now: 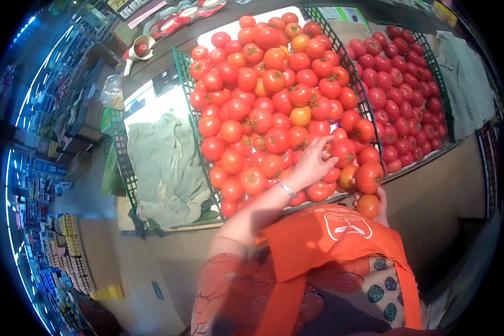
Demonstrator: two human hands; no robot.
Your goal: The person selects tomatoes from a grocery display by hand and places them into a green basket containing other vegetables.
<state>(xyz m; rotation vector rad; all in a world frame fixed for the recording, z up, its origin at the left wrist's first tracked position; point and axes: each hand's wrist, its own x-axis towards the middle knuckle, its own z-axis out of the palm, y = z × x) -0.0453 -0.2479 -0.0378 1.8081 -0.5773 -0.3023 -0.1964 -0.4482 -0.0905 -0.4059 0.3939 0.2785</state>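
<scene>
The left hand (315, 159), just off the centre of the view toward 3 o'clock, lies palm down over a heap of round, glossy red tomatoes (252, 120). Its thumb and fingers stand apart, beside a round red tomato with a green calyx (343, 150); whether they press on it I cannot tell. A shiny silver-coloured bracelet (287, 189) circles the left wrist.

The right hand (382, 204), between 3 and 4 o'clock, is partly hidden but curled around a smooth, round orange-red tomato (368, 206), which sits at the near edge of the heap. Toward 12 o'clock from that held tomato is a large, ribbed red tomato (369, 177). A round yellow-orange tomato (301, 116) lies in the heap at about 11 o'clock from the left hand.

The heap fills a dark green plastic lattice crate (186, 89), spreading toward 12 and 1 o'clock. At 2 o'clock, a second heap of smaller, pinkish-red round tomatoes (395, 92) lies just beside it, with a crumpled pale green cloth (466, 84) on its far side. At 9 o'clock, a rumpled grey-green cloth (165, 173) adjoins the crate. The person's bright orange fabric apron (302, 243) shows between 4 and 5 o'clock.
</scene>
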